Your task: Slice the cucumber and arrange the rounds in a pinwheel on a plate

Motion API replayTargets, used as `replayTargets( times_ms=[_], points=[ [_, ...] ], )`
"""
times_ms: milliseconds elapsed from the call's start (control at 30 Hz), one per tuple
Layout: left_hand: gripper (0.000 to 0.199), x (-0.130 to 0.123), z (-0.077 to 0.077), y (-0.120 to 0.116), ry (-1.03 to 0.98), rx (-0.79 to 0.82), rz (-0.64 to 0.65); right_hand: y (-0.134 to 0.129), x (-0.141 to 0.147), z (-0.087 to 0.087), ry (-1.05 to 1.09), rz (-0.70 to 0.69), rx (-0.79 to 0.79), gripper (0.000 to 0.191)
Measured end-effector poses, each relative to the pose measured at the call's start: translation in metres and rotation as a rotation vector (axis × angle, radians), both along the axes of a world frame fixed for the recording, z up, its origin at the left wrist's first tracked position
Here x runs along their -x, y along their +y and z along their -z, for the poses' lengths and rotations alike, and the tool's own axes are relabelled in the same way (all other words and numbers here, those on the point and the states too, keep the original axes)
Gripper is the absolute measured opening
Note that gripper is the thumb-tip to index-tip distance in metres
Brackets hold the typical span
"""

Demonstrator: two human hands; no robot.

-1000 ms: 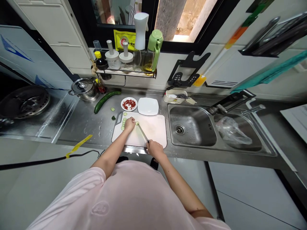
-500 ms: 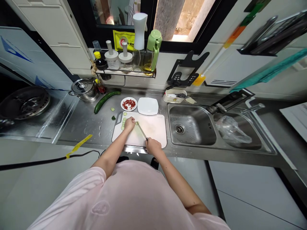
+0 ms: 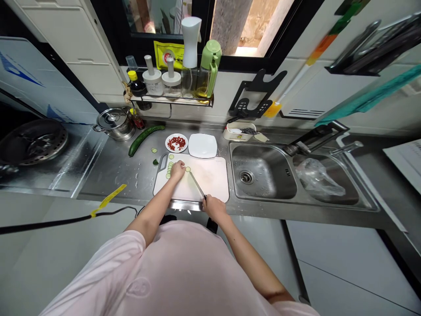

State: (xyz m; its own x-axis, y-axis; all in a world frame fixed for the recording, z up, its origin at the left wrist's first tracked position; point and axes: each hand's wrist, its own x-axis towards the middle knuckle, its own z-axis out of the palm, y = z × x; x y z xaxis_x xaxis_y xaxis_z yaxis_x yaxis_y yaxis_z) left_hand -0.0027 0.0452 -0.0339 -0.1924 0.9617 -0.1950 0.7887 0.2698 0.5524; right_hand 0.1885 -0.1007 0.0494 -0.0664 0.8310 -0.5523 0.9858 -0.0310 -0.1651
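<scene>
My left hand [image 3: 178, 170] rests with curled fingers on the white cutting board [image 3: 213, 177]; whatever lies under the fingers is hidden. Just right of its fingertips is a pale green cucumber slice [image 3: 187, 169]. Several more cucumber slices [image 3: 169, 170] line the board's left side, partly behind that hand. My right hand [image 3: 213, 206] is closed round the dark handle of a kitchen knife [image 3: 197, 184] at the board's front edge. The blade slants up and left, its tip close to the single slice.
Behind the board stand a small plate of chopped red pieces [image 3: 176, 143] and a white square plate [image 3: 202, 145]. A whole cucumber [image 3: 143, 139] and a lidded steel pot [image 3: 115, 124] are at left. The sink [image 3: 263, 175] adjoins on the right; a condiment rack [image 3: 174, 100] hangs above.
My right hand has drawn the knife slightly back toward me and to the right, so its tip is off the single slice. My left hand stays in place.
</scene>
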Motion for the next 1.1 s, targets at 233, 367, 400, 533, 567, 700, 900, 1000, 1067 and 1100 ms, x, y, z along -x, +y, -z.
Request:
replayTargets(
  times_ms=[233, 367, 400, 533, 567, 700, 900, 1000, 1067, 1100],
  points=[
    [0.018, -0.002, -0.002, -0.002, 0.025, -0.003, 0.005, 0.0, -0.001, 0.0, 0.015, 0.008, -0.001, 0.034],
    [0.017, -0.004, -0.004, -0.004, 0.035, -0.002, 0.017, -0.001, -0.002, 0.001, 0.016, 0.014, 0.003, 0.034],
    [0.018, -0.004, -0.005, -0.005, 0.034, -0.004, 0.022, -0.002, -0.002, 0.002, 0.02, 0.015, 0.004, 0.034],
    [0.02, -0.005, -0.004, -0.009, 0.023, -0.022, 0.04, -0.005, -0.006, 0.005, 0.035, 0.025, -0.019, 0.036],
    [0.021, -0.005, -0.004, -0.01, 0.022, -0.027, 0.045, -0.006, -0.008, 0.006, 0.035, 0.03, -0.035, 0.038],
    [0.021, -0.005, -0.002, -0.012, 0.026, -0.029, 0.059, -0.005, -0.018, 0.009, 0.014, 0.095, -0.102, 0.043],
    [0.03, -0.01, -0.008, -0.015, 0.071, -0.007, 0.066, 0.005, -0.035, 0.009, -0.022, 0.241, -0.114, 0.05],
    [0.033, -0.014, -0.011, -0.017, 0.106, 0.011, 0.062, 0.009, -0.04, 0.01, -0.027, 0.27, -0.11, 0.051],
    [0.033, -0.017, -0.012, -0.018, 0.124, 0.023, 0.059, 0.011, -0.041, 0.012, -0.029, 0.273, -0.103, 0.051],
    [0.032, -0.017, -0.013, -0.018, 0.133, 0.025, 0.06, 0.011, -0.041, 0.013, -0.031, 0.273, -0.1, 0.051]
  ],
)
